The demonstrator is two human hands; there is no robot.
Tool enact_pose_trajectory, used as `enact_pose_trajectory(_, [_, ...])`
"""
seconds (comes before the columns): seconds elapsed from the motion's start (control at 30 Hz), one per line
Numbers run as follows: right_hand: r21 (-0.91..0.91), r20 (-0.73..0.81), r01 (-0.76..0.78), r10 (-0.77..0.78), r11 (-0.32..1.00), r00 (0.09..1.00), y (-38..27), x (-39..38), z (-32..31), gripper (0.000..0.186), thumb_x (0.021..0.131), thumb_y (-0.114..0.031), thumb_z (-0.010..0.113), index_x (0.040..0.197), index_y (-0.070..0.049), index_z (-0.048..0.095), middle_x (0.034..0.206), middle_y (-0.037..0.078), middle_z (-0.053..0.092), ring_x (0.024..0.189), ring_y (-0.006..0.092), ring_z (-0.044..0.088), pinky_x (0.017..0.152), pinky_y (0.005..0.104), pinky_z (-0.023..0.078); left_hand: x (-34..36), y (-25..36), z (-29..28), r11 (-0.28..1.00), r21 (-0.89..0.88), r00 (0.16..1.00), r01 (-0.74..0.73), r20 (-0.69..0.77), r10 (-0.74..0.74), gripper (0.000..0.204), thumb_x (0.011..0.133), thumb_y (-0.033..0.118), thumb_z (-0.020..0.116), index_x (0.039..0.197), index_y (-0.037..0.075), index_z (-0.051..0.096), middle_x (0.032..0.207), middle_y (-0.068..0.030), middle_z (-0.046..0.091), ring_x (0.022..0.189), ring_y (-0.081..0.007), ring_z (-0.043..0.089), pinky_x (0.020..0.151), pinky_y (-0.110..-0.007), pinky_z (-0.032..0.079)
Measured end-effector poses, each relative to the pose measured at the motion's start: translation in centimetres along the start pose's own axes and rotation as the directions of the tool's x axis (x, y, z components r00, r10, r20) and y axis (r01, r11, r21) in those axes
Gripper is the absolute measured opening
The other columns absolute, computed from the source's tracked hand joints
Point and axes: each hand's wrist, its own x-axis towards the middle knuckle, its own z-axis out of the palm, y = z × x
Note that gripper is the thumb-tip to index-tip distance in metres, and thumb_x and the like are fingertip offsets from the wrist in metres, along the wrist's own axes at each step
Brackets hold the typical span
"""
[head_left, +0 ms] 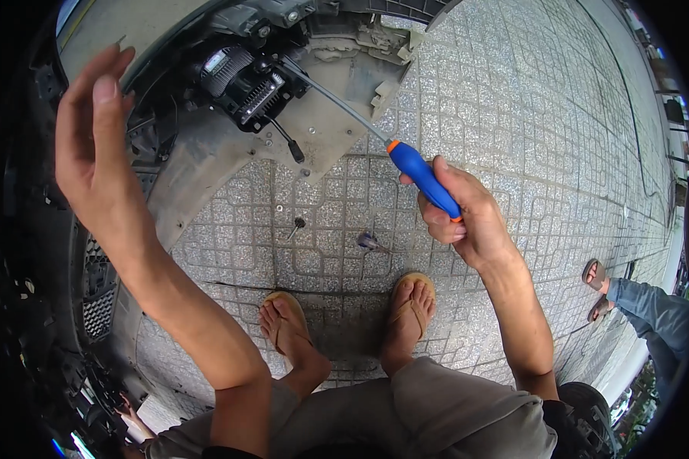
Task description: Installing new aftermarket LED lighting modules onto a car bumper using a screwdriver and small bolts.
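Note:
My right hand (467, 210) is wrapped round the blue handle of a screwdriver (425, 180) with orange ends. Its long metal shaft slants up and left, and the tip meets or overlaps the upper edge of a black finned unit (260, 84) fixed in a dark car body part. From that unit a short cable (283, 136) with a plug hangs down. My left hand (96, 134) is raised left of the unit, fingers partly bent and thumb apart. A tiny pointed thing shows above its fingertips; whether the fingers touch it is unclear.
A dusty grey panel (207, 176) runs below and beside the unit. On the paving lie a small bolt-like piece (295, 227) and a small dark purplish object (369, 242), in front of my sandalled feet. Another person's sandalled feet (597, 287) stand at the right.

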Motion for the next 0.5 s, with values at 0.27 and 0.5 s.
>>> enact_pose_trajectory(0.27, [-0.938,0.096,0.284,-0.639,0.197,0.763,1.5,-0.4,1.6,0.052,0.096,-0.035,0.073,0.134,-0.004,0.058,0.082,0.011,0.064,0.059,0.0215,0.067,0.05,0.0313,0.053,9.1,-8.7,4.6,0.896,0.44,0.79,-0.056,0.568,-0.23,0.066,0.106,0.059,0.04,0.122,0.004,0.073,0.121,-0.023,0.072,0.12,-0.0419,0.062,0.106,-0.044,0.045])
enact_pose_trajectory(0.5, [-0.072,0.058,0.062,-0.058,0.995,0.997,1.3,1.0,0.3,0.041,0.104,-0.034,0.062,0.127,0.0,0.062,0.071,0.0,0.057,0.052,0.0077,0.052,0.045,0.0262,0.04,9.9,-9.2,4.6,0.92,0.391,0.761,-0.006,0.599,-0.249,0.071,0.108,0.058,0.038,0.118,-0.003,0.073,0.115,-0.0268,0.072,0.113,-0.0399,0.067,0.103,-0.041,0.046])
